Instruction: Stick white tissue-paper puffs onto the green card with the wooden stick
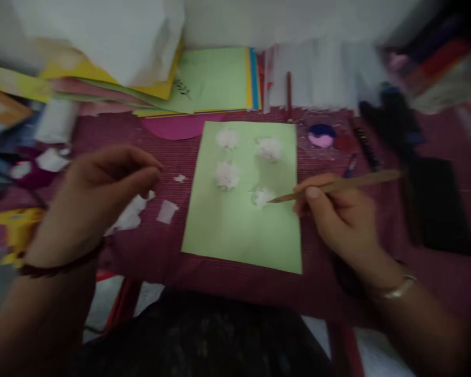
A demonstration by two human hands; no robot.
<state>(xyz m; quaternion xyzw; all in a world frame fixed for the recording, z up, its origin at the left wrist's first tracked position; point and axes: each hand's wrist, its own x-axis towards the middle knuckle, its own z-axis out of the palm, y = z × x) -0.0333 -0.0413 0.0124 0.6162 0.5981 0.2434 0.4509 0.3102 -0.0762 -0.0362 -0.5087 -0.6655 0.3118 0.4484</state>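
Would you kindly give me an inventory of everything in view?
Paper sheet: 1, light green, centre
Tablecloth: 1, maroon, under the sheet
Ruffled paper flowers: 4, whitish, on the sheet
Paper scraps: several, white, left of centre
Pointed stick: 1, brown, in the right hand
Coloured papers: several, green, yellow, blue, back
White sheeting: 1, white, back left
Curved piece: 1, magenta, behind the sheet
Slim rod: 1, dark red, back
Clear packets: several, whitish, back right
Round item: 1, purple and pink, right of centre
Flat item: 1, black, far right
Unclear object: 1, yellow, left edge
Other items: uncounted, mixed colours, mostly edges, too blurred
Bracelets: 2, dark and silvery, one per wrist
Left hand: 1, bare, left
Right hand: 1, bare, right
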